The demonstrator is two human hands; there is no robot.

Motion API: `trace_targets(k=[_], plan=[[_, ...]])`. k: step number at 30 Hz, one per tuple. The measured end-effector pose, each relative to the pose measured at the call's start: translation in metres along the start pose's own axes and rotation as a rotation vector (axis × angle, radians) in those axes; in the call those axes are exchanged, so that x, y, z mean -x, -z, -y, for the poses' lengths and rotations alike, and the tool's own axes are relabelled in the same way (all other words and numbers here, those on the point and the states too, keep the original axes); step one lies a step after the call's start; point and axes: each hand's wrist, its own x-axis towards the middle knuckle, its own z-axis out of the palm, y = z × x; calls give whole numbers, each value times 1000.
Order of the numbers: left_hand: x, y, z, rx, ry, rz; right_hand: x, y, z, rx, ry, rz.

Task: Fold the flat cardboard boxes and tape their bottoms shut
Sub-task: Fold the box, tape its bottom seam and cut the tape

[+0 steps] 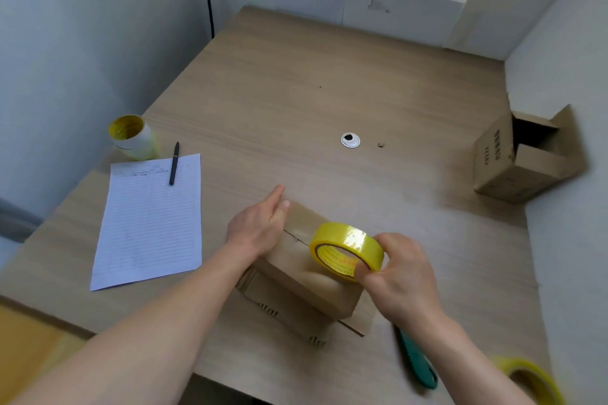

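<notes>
Left hand point(260, 227), at the near middle of the worktop point(296, 92), lies flat, fingers straight, against the left end of the box point(296, 270); right hand point(398, 276) grips the tape roll point(345, 250) over it. Flaps look closed, so taping begins: next, free the tape end and stick it down. Box and seam point(296, 237) run left-right, nearer at right
</notes>
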Motion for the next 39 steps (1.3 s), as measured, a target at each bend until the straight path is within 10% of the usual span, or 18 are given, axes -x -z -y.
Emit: trace_targets(k=[24,39], plan=[[-8,-3,-1,-46,-35,90,62,22,-37,-164,-29,-34],[-3,-17,-24,-570,-170,-35,65,-5,-42,-72,-59,376]])
